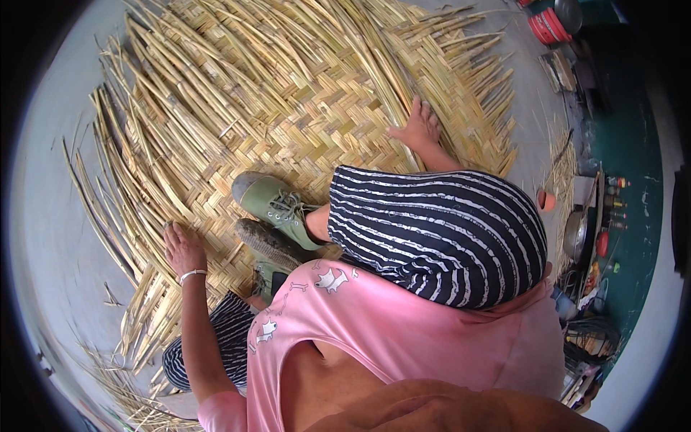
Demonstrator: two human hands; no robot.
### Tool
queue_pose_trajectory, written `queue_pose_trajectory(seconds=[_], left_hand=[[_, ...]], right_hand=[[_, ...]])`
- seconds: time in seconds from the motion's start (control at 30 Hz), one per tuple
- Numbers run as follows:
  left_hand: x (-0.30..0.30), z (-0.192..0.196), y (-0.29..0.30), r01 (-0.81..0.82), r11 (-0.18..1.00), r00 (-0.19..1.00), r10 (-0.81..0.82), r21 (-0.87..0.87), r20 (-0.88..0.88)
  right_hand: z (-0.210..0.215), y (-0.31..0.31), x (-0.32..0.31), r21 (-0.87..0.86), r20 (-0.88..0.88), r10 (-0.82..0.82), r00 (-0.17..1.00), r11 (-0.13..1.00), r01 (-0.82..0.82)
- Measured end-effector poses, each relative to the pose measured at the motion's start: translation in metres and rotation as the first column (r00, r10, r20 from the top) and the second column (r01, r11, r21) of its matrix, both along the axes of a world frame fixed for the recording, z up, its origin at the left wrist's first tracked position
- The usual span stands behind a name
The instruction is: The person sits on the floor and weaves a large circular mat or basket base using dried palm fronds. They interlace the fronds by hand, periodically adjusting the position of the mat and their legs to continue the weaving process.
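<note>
Beneath me spreads a large mat (309, 129) of flat split cane strips, woven in a diagonal pattern. Long loose ends fan out past its left and far edges. My left hand (185, 250), a pale bracelet at its wrist, lies on the strips at the mat's left edge, fingers stretched out. Farther right, beyond my bent knee, my right hand (419, 128) rests with thumb apart on a bundle of long cane strips (374, 61) that runs toward the far edge. Neither hand visibly grips a strip.
My green shoes (277, 209) are on the weave. Loose cane scraps (563, 165) lie on the grey floor to the right, near a metal bowl (574, 234), a small terracotta-coloured cup (546, 200) and a red tin (549, 27). A dark green wall band (633, 194) stands behind this clutter.
</note>
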State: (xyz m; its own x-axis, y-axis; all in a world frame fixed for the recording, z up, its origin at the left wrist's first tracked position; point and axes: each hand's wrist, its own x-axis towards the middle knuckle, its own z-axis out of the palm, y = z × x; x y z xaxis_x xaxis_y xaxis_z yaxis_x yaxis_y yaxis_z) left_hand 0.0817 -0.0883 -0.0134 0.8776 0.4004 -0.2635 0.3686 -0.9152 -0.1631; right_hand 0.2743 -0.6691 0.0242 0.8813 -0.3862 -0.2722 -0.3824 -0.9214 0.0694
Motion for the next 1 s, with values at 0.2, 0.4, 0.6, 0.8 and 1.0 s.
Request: queue_pose_trajectory(seconds=[0.2,0.4,0.6,0.8,1.0], left_hand=[[-0.002,0.006,0.023,0.119,0.989,0.993,-0.118,-0.087,0.022],[0.002,0.010,0.021,0.067,0.990,0.998,-0.067,-0.122,0.002],[0.011,0.027,0.024,0.066,0.978,0.992,-0.087,-0.200,-0.095],[0.021,0.050,0.049,0.131,0.951,0.956,-0.196,-0.279,-0.219],[0.040,0.065,0.092,0.067,0.942,0.953,-0.158,-0.328,-0.259]], right_hand=[[-0.004,-0.022,0.012,0.061,0.013,-0.078,0.997,0.995,0.077],[-0.013,-0.025,0.012,0.046,0.131,0.034,0.991,0.998,-0.041],[0.015,-0.035,0.019,0.136,0.093,-0.005,0.996,0.991,-0.008],[0.075,-0.085,0.027,0.077,0.178,-0.112,0.978,0.992,0.099],[0.126,-0.229,0.029,-0.076,0.344,-0.217,0.914,0.963,0.257]])
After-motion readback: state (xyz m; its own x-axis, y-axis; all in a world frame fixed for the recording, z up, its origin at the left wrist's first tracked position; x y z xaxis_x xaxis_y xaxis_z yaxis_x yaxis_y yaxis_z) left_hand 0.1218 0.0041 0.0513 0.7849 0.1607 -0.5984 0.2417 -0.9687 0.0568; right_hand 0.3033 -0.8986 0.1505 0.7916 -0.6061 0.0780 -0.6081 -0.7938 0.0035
